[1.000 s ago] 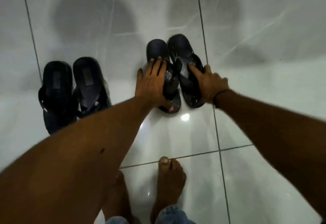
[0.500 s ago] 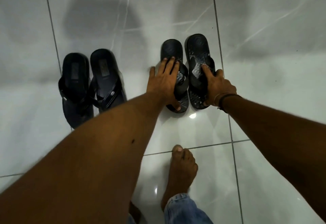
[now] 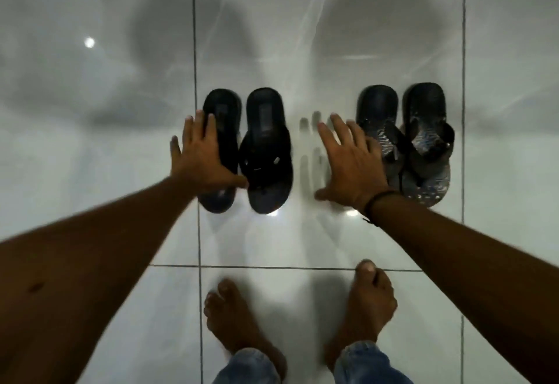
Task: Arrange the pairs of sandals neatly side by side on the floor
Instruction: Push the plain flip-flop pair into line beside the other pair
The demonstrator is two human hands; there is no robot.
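Observation:
Two pairs of dark sandals stand side by side on the glossy white floor, heels pointing away from me. The plain black pair [image 3: 260, 145] is on the left; the patterned pair [image 3: 423, 141] is on the right. My left hand [image 3: 201, 157] lies flat, fingers spread, over the left sandal of the black pair. My right hand [image 3: 348, 163] hovers with fingers spread just left of the patterned pair, partly covering its left sandal. Neither hand grips anything.
My two bare feet, the left foot [image 3: 233, 320] and the right foot [image 3: 369, 302], stand on the tile below the sandals, with jean cuffs at the frame's bottom. Grout lines [image 3: 196, 232] cross the shiny tiled floor, which shows reflections and shadows.
Both hands have left the patterned pair. My left hand has moved over to the black pair, my right hand has slid off to the left. The camera view has shifted left.

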